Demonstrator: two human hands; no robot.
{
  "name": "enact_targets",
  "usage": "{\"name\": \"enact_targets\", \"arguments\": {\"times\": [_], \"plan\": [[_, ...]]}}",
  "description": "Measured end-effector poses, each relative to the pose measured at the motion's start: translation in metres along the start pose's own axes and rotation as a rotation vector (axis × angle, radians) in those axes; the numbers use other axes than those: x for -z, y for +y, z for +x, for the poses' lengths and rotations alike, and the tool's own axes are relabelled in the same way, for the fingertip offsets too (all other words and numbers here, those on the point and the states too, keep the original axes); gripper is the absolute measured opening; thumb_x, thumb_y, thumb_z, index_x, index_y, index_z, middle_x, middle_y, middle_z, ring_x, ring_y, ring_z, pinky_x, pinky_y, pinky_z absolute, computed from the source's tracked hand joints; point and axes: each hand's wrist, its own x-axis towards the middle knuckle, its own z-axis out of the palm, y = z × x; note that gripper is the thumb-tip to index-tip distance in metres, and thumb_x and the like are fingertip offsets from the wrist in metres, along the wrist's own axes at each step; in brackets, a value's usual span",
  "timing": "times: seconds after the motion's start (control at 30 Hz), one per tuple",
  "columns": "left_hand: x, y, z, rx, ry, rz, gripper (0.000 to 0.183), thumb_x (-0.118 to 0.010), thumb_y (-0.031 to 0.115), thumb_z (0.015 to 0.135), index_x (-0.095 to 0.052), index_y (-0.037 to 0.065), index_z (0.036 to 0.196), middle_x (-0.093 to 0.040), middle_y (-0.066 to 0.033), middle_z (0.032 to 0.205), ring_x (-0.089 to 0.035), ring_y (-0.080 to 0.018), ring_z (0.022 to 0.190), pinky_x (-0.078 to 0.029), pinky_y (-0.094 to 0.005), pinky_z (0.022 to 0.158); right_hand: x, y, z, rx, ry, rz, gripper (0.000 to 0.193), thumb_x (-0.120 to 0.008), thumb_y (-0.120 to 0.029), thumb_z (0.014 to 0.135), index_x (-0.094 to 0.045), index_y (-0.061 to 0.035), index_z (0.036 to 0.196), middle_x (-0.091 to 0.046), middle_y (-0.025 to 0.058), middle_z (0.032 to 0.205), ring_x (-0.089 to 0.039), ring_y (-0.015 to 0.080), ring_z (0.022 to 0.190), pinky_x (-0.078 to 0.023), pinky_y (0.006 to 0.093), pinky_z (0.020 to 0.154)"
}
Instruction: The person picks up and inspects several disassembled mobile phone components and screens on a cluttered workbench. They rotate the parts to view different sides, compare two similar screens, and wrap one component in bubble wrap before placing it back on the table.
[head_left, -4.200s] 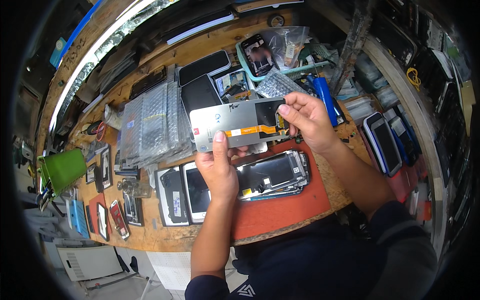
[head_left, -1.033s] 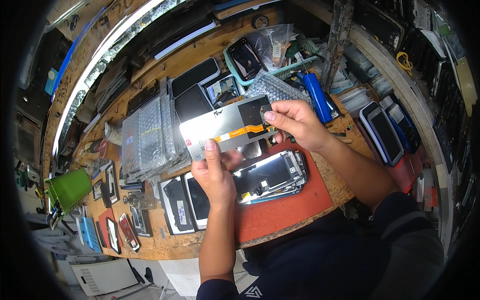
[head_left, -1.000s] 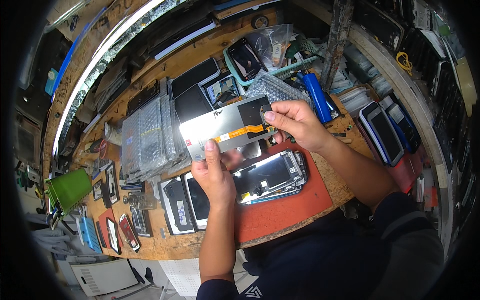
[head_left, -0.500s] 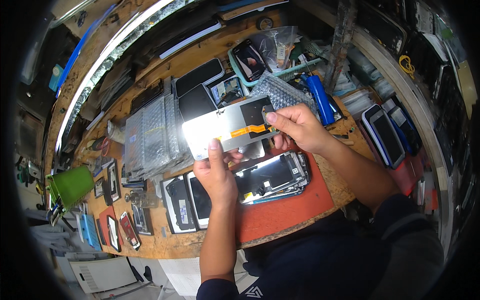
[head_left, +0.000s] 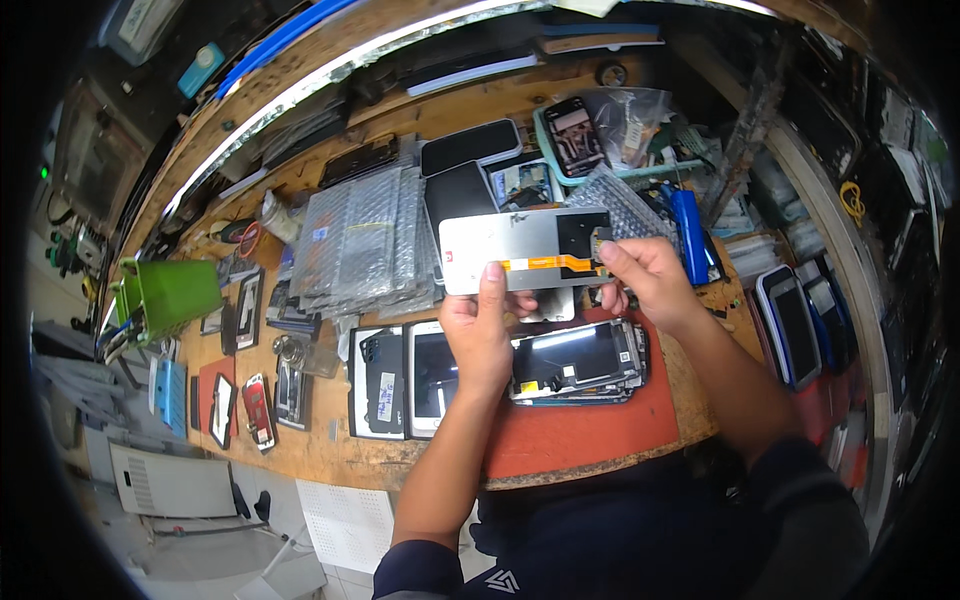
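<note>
A phone screen panel (head_left: 520, 238) is held up with its silvery back showing; an orange flex cable (head_left: 545, 264) runs along it to a dark end. My left hand (head_left: 480, 335) grips its lower left edge, thumb on the back and fingers underneath. At the right end, my right hand (head_left: 652, 283) pinches the panel near the cable's small connector board. Below the panel, a stack of opened phone screens and frames (head_left: 575, 362) lies on a red mat (head_left: 590, 445). Left of the stack sit a white-framed phone (head_left: 433, 370) and a dark phone back (head_left: 381, 365), partly behind my left forearm.
Bubble-wrapped flat packs (head_left: 355, 245) are piled at the back left. A green bin (head_left: 172, 300) stands at the left. Behind the panel are a pale green basket (head_left: 560, 165) with a phone and a blue cylindrical tool (head_left: 688, 235). More phones (head_left: 790, 325) stand at the right.
The view has turned, so the bench appears shifted to the right. The panel now lies more level and its glare has lessened; both hands keep their grip on it.
</note>
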Motion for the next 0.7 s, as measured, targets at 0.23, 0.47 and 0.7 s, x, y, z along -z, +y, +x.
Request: {"name": "enact_targets", "arguments": {"times": [0.23, 0.47, 0.7], "plan": [[0.029, 0.039, 0.018, -0.308, 0.203, 0.063, 0.026, -0.062, 0.027, 0.104, -0.06, 0.005, 0.089, -0.061, -0.0023, 0.074, -0.055, -0.0103, 0.057, -0.049, -0.0258, 0.055, 0.008, -0.001, 0.005, 0.086, 0.071, 0.156, 0.056, -0.036, -0.041, 0.11, -0.067, 0.0055, 0.105, -0.069, 0.0103, 0.075, -0.059, 0.0105, 0.058, -0.046, 0.022, 0.057], [0.12, 0.151, 0.094, -0.162, 0.151, 0.535, 0.032, -0.061, 0.03, 0.104, -0.07, 0.001, 0.093, -0.067, 0.0015, 0.081, -0.055, -0.0045, 0.069, -0.044, -0.0224, 0.064, 0.011, 0.003, 0.009, 0.097, 0.094, 0.093, 0.043, -0.045, -0.033, 0.109, -0.069, 0.0026, 0.103, -0.067, 0.0067, 0.074, -0.058, 0.0075, 0.059, -0.044, 0.02, 0.055], [0.141, 0.166, 0.146, 0.034, -0.064, 0.672, 0.033, -0.062, 0.032, 0.103, -0.07, 0.0, 0.099, -0.072, -0.0034, 0.085, -0.063, -0.0076, 0.067, -0.051, -0.0245, 0.063, 0.008, 0.009, 0.011, 0.094, 0.064, 0.055, 0.037, -0.05, -0.029, 0.107, -0.069, 0.0023, 0.101, -0.067, 0.0055, 0.073, -0.057, 0.007, 0.059, -0.044, 0.0199, 0.055]]}}
